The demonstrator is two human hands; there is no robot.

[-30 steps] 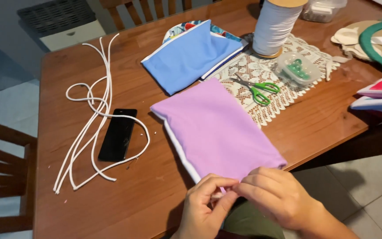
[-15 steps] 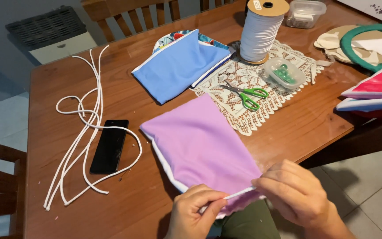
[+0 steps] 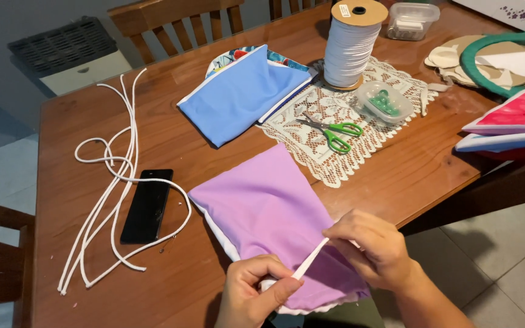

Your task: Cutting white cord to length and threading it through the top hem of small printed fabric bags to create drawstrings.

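A: Where's the purple fabric?
B: Lower centre of the frame, on the wooden table. Left hand pinches its near edge; right hand grips a white strip stretched between them.
A: Anything nearby?
B: Black phone and white cord at left

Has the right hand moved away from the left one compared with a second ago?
Yes. The right hand has drawn off to the right, away from the left hand, over the near edge of the purple cloth, stretching a white strip between them.
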